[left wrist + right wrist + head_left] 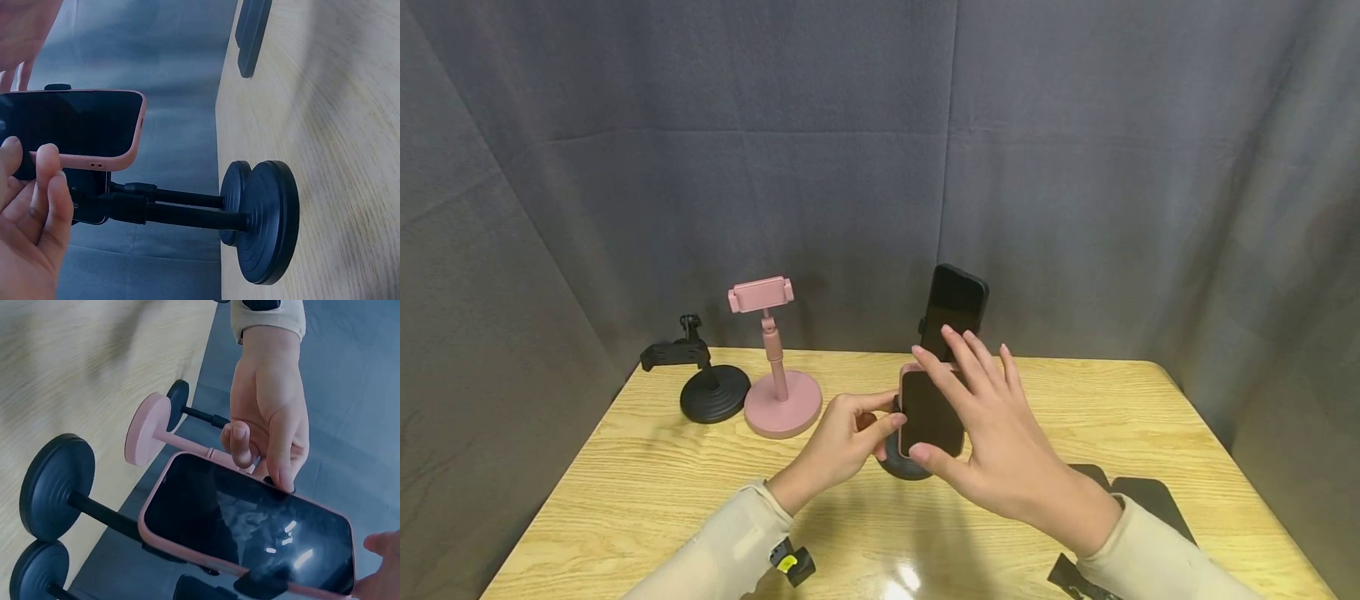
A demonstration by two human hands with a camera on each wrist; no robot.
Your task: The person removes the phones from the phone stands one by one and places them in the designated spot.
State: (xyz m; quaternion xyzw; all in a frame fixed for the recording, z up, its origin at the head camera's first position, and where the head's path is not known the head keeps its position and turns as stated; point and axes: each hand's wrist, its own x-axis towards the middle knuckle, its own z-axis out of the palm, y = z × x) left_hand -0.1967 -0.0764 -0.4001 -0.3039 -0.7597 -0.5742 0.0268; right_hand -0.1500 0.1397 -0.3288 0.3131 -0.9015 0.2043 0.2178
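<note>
A phone in a pink case (931, 412) sits sideways-on to a black stand, whose round base (272, 222) rests on the table. My left hand (842, 446) pinches the holder's black clamp at the phone's long edge, its thumb tip by the screen's rim in the right wrist view. My right hand (1015, 433) is spread in front of the phone, thumb near its lower end and fingers around the upper part; whether they touch it I cannot tell. Behind, a black phone (958, 300) stands upright in another black stand, whose base (40, 572) shows in the right wrist view.
On the left of the wooden table (647, 483) stand a pink phone stand (782, 404) and a black one (715, 394), both without phones. Dark flat objects (1153, 500) lie at the right, partly under my right forearm. A grey curtain (850, 208) hangs behind.
</note>
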